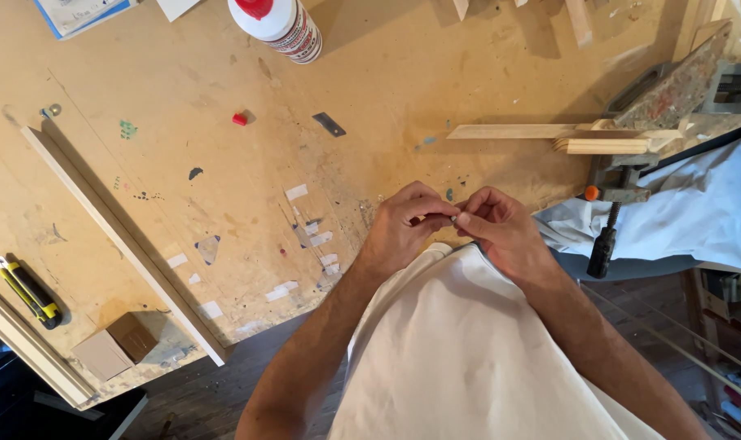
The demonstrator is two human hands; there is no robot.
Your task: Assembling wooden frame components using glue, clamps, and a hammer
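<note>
My left hand (404, 224) and right hand (501, 228) meet at the worktop (224, 163) edge, fingertips pinching one small pale piece (454, 217) between them; I cannot tell what it is. Far left lies one yellow-and-black utility knife (28, 292), beside one small cardboard box (114, 346) and one long wooden strip (122, 240). At the top stands one white glue bottle (282, 26) with a red cap and a printed label. One small red cap (239, 119) and one metal blade (329, 124) lie beyond. Right, one clamp (613, 195) grips stacked wood strips (606, 140).
</note>
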